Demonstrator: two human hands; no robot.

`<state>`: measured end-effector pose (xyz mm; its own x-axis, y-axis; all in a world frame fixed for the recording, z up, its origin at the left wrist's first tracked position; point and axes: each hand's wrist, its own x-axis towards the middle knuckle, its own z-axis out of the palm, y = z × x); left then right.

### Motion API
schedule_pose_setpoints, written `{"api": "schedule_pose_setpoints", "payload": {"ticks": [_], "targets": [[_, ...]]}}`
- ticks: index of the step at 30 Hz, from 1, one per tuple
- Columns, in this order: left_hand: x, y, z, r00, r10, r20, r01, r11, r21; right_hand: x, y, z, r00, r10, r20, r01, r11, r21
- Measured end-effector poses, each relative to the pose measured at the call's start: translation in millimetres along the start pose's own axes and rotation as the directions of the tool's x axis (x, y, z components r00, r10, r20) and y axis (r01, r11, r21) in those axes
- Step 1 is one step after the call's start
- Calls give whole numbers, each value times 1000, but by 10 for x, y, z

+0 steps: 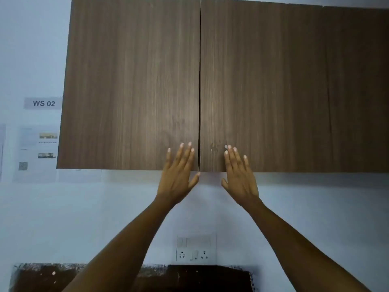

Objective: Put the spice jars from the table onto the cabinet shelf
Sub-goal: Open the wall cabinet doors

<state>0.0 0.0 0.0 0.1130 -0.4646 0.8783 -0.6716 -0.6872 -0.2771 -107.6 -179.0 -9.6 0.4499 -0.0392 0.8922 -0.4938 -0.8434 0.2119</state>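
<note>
A wall cabinet with two dark wood doors fills the upper view; both the left door (130, 85) and the right door (284, 89) are closed, so the shelf inside is hidden. My left hand (179, 175) lies flat with fingers spread on the lower right corner of the left door. My right hand (240, 175) lies flat on the lower left corner of the right door. Both hands hold nothing. No spice jars are in view.
A white wall runs below the cabinet, with a switch and socket plate (195, 248) between my forearms. A dark speckled countertop (42, 277) shows at the bottom edge. A "WS 02" label (43, 103) and printed sheets (35, 152) hang on the wall at the left.
</note>
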Motion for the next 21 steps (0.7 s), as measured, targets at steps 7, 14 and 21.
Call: {"api": "schedule_pose_setpoints", "payload": {"ticks": [7,14,21], "targets": [[259,166,221,998,66,22,-66,998,2,314,-82,221,998,49,-44,-53,994,-98],[379,163,168,993,119,17,-119,992,36,409,-53,270,996,78,45,-70,987,-147],[425,174,-42,995,93,37,-93,996,5,321,-132,122,992,116,54,-110,988,-104]]}}
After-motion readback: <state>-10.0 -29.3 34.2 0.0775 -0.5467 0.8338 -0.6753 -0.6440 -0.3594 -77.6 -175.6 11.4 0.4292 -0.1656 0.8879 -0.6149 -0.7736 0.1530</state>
